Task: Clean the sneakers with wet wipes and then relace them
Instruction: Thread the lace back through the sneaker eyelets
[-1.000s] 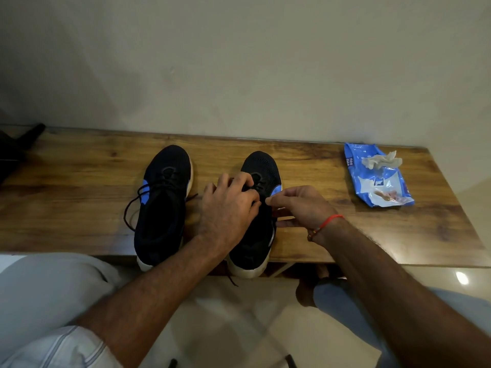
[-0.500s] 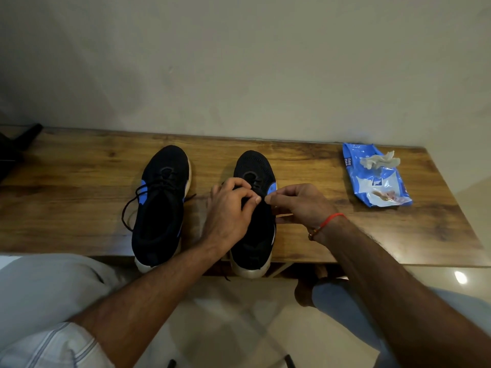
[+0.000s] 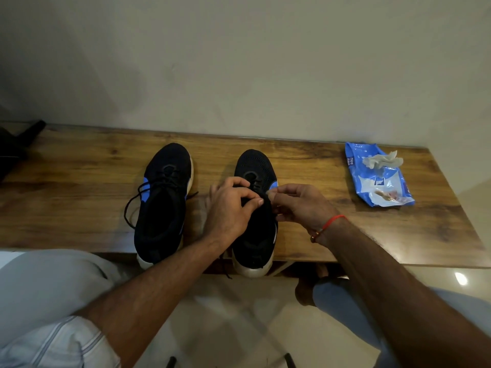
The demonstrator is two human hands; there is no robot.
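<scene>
Wooden counter (image 3: 305, 235) holds two black sneakers (image 3: 162, 208); both hands' fingers (image 3: 249, 204) pinch the lace over the right sneaker (image 3: 255, 166), one wipes pack (image 3: 377, 181) well right of them.

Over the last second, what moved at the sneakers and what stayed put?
The left hand slid back from the toe toward the tongue of the right black mesh sneaker, its fingers curled at the black lace. The right hand barely moved and keeps its pinch beside it. The left black sneaker, blue wet-wipe packet and wooden bench are unchanged.
</scene>
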